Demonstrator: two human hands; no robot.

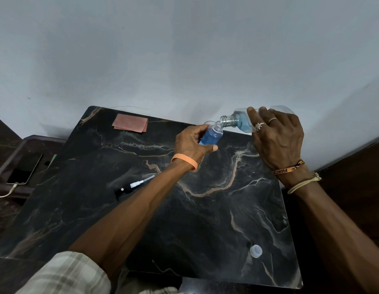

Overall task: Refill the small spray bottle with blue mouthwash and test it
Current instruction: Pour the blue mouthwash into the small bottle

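Two hands hold bottles above the black table [184, 219]. Left hand [192, 144] wraps round the small spray bottle [212, 135], mostly blue inside. Right hand [277, 139] grips the tipped mouthwash bottle [239, 120]. Both look light and slippery; hold the middles.

Base and far side of the small spray bottle [212, 135] are hidden under the left hand [191, 145], so the fill level there is unreadable. The right hand [277, 136] covers most of the mouthwash bottle [240, 122] body. Stream between the two necks: too fine to tell. The spray pump [129, 187] tube tip meets the left forearm [142, 200] and may run under it. The phone cable [4, 194] is cut by the left edge.
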